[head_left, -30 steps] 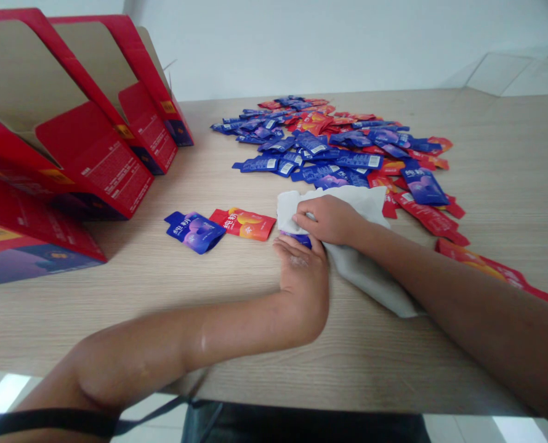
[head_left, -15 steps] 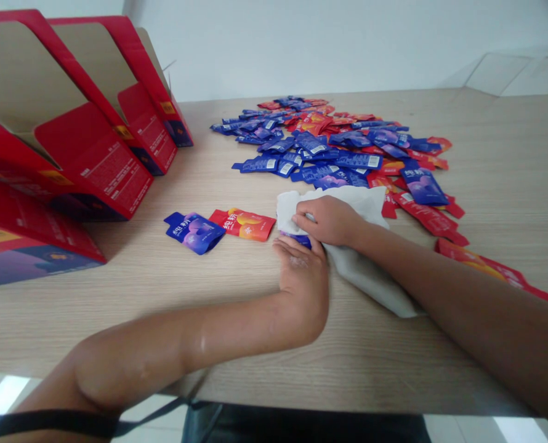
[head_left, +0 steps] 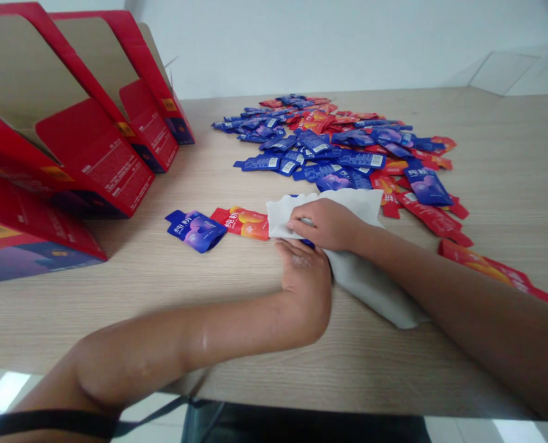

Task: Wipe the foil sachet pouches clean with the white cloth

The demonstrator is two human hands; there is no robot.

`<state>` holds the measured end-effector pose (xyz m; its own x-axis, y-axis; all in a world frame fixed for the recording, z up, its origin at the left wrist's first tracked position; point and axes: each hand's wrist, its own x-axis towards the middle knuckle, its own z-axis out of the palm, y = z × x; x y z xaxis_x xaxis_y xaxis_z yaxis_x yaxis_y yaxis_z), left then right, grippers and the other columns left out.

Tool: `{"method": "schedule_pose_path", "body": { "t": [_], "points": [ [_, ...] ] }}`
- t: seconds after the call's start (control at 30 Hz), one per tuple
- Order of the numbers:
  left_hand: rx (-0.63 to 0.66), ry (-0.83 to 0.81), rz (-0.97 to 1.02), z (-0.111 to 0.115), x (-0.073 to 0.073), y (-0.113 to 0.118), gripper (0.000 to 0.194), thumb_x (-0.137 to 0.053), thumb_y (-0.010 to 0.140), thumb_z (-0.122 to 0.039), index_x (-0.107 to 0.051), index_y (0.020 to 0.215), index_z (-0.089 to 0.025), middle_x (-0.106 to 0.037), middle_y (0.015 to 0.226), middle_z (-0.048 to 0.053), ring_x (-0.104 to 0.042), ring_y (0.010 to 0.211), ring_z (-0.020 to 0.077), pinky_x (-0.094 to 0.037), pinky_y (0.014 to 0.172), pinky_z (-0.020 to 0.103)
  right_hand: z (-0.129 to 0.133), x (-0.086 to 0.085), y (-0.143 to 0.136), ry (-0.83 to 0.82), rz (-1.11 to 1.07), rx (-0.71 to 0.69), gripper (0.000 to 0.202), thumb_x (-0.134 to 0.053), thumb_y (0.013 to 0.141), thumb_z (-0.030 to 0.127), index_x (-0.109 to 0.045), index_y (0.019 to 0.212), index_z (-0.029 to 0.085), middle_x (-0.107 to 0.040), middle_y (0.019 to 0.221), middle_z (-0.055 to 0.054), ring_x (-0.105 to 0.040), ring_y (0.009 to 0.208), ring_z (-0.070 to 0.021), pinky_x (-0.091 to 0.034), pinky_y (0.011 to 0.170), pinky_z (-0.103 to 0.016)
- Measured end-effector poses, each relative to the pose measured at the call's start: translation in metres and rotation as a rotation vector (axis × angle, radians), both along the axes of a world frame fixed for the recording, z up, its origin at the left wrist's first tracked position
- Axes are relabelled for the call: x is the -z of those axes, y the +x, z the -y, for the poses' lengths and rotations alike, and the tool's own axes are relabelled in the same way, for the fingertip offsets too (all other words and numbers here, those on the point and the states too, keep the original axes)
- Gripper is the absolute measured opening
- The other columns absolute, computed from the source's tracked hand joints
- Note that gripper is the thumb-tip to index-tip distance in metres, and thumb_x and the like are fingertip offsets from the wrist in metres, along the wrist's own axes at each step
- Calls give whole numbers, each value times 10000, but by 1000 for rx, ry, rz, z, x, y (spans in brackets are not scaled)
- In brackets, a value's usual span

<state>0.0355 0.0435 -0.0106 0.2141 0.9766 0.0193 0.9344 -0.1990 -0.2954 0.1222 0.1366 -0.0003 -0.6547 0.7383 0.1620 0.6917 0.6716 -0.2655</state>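
Observation:
My right hand presses a white cloth down over a blue packet, of which only a sliver shows between my two hands. My left hand lies palm-up on the wooden table, its fingertips pinning the near edge of that packet. The cloth's left corner touches a red-orange packet, and a blue-purple packet lies just left of it.
A wide pile of several blue and red packets covers the table behind the cloth. More red packets trail off to the right. Open red cardboard display boxes stand along the left side.
My right hand has slid the cloth a little to the left, so its corner now reaches the red-orange packet. My left hand stays in place.

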Motion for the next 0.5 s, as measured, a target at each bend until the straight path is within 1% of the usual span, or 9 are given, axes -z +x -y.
{"method": "schedule_pose_path", "body": {
  "t": [0.13, 0.2, 0.27, 0.37, 0.5],
  "points": [
    [3, -4, -7, 1, 1, 0, 442, -264, 927, -30, -581, 1198, 112, -594, 1204, 383, -628, 1137, 372, -485, 963, 489, -2, 0, 2, 1, 9, 20, 362, -425, 925, 381, -703, 821, 174, -710, 790, -61, -555, 706, -162, -281, 624, -284],
    [10, -6, -11, 1, 2, 0, 439, -270, 933, -36, -581, 1220, 78, -589, 1215, 380, -623, 1149, 363, -475, 978, 496, -3, -1, 3, 3, 14, 41, 355, -423, 923, 389, -695, 840, 177, -708, 794, -60, -563, 715, -168, -286, 627, -283],
    [18, 8, -9, 2, 3, 0, 448, -272, 933, -27, -548, 1281, 34, -582, 1230, 379, -627, 1149, 353, -487, 959, 493, -5, -1, 5, -2, 22, 70, 336, -426, 919, 393, -683, 878, 181, -707, 813, -59, -574, 730, -174, -290, 630, -281],
    [16, 25, -24, 3, 3, 0, 494, -263, 927, -6, -455, 1382, -22, -576, 1237, 384, -639, 1133, 351, -515, 907, 478, -10, 1, 9, -1, 48, 124, 319, -433, 911, 410, -664, 927, 191, -707, 843, -62, -578, 737, -183, -288, 624, -280],
    [19, -6, -45, 3, 2, 0, 521, -263, 932, -12, -410, 1427, -76, -571, 1251, 379, -634, 1141, 354, -508, 913, 489, -16, 5, 16, 35, 107, 200, 330, -431, 907, 430, -657, 939, 192, -706, 843, -77, -567, 711, -193, -268, 602, -286]
  ]
}}
